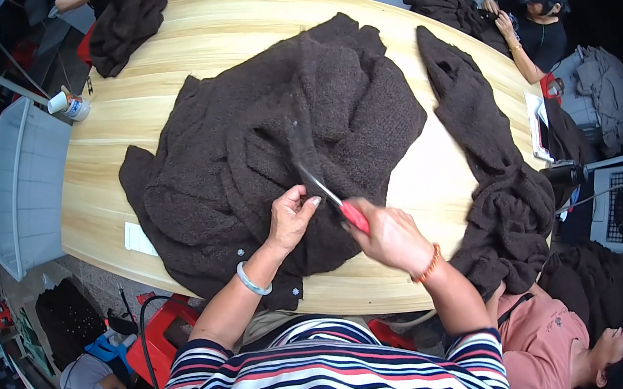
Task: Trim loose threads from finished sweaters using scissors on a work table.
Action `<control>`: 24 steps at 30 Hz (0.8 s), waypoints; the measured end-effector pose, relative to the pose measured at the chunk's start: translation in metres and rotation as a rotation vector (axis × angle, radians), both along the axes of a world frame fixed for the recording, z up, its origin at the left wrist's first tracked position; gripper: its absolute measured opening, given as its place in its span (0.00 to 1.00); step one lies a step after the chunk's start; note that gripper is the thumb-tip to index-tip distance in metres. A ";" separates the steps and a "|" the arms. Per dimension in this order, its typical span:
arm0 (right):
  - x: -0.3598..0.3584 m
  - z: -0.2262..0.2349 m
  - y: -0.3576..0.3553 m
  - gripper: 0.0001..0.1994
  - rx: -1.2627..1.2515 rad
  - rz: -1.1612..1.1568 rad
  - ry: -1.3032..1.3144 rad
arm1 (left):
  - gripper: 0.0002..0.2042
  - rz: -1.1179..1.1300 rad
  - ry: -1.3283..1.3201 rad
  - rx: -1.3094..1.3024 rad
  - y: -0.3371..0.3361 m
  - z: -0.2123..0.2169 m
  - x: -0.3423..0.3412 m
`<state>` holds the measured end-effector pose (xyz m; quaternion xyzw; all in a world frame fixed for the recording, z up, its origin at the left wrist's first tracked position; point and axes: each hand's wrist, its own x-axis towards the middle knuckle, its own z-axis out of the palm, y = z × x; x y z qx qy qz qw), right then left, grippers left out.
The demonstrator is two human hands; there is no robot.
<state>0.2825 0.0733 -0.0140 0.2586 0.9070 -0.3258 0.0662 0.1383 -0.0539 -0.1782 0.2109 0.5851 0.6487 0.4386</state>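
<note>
A large dark brown knitted garment (189, 163) lies spread and rumpled across the table before me. My left hand (290, 219) rests over it with thumb and forefinger pinched together; whatever is between the fingertips is too small to make out. In my right hand (394, 239) is a red-handled tool (353, 215) with a slim, slightly curved metal end. That metal end points away from me over the cloth, just right of my left fingertips. Round light buttons (296, 292) show on the garment's near edge.
Another brown knitted piece (473, 110) runs down the table's right side. A pale wooden table (217, 18) bears a white cup with a jar (72, 106) at its far left. Co-workers sit at far left, far right and near right. A red stool (159, 336) stands at lower left.
</note>
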 end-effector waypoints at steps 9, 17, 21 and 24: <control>-0.116 -0.090 0.115 0.20 -0.558 -0.251 0.323 | 0.08 -0.248 -0.008 -0.060 -0.005 -0.004 0.028; -0.049 -0.102 0.139 0.23 -0.777 -0.551 0.448 | 0.08 -0.452 0.185 -0.305 -0.010 0.016 -0.006; -0.022 -0.083 0.114 0.24 -0.711 -0.513 0.433 | 0.22 -0.166 0.391 -0.225 0.022 0.059 -0.006; -0.003 -0.066 0.090 0.23 -0.661 -0.477 0.396 | 0.27 0.048 0.166 -0.088 0.062 0.051 -0.016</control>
